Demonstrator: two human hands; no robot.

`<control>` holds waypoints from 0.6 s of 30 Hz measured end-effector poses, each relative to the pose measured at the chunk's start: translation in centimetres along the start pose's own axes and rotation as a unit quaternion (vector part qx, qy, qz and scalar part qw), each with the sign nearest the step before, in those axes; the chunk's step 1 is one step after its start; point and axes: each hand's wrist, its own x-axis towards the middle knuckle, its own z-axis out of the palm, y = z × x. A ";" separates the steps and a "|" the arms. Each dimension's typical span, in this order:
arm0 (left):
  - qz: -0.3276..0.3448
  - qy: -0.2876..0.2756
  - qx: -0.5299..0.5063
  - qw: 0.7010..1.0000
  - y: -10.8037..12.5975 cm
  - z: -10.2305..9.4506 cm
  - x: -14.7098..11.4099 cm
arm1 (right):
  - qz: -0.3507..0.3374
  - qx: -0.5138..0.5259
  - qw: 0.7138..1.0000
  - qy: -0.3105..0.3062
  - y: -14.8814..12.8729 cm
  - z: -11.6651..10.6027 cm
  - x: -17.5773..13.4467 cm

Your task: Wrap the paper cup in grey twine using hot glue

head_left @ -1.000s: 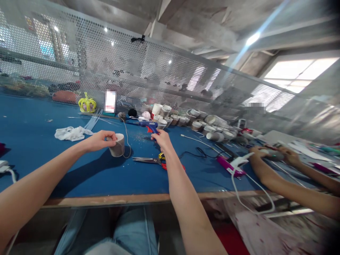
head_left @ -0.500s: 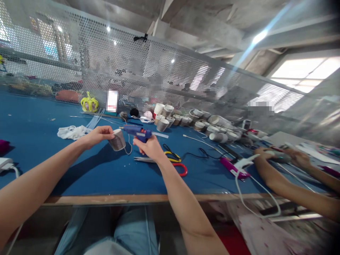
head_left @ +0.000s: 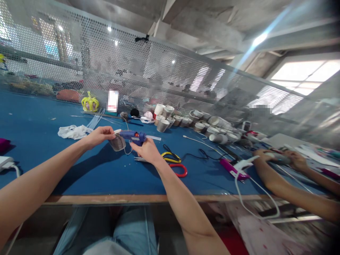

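My left hand (head_left: 102, 135) pinches the rim of a small grey cup (head_left: 117, 143), held tilted above the blue table. A cord trails from the cup's right side. My right hand (head_left: 146, 148) is wrapped round the handle of a blue hot glue gun (head_left: 132, 137), with a clear glue stick poking out of its back end. The gun's nozzle is at the cup's rim; whether it touches is hard to tell. Beneath my right wrist lie scissors with red handles (head_left: 180, 170) and a tool with yellow handles (head_left: 171, 156), their metal ends partly hidden.
Several grey and white cups (head_left: 163, 124) stand and lie along the back. A yellow crown-like piece (head_left: 90, 102) and white cloth (head_left: 73, 132) are at left. A purple device (head_left: 233, 169) with cables lies right, beside a co-worker's arms (head_left: 276, 180). Perforated metal screen (head_left: 175, 71) behind.
My right hand has brought the glue gun left, so its nozzle now reaches the cup's rim. My left hand and the cup have stayed nearly in place.
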 end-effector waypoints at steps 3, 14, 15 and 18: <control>-0.001 -0.004 -0.011 1.000 0.0 0.0 0.0 | 0.003 -0.014 1.000 0.006 0.1 0.0 0.1; -0.004 -0.011 -0.023 1.000 0.0 -0.2 0.0 | 0.013 0.006 1.000 0.015 0.0 0.1 0.1; -0.002 -0.011 -0.024 1.000 -0.1 -0.2 0.0 | 0.013 0.003 1.000 0.019 -0.1 0.0 0.1; -0.001 -0.010 -0.029 1.000 -0.2 -0.2 0.1 | 0.035 0.001 0.999 0.018 -0.3 -0.1 0.1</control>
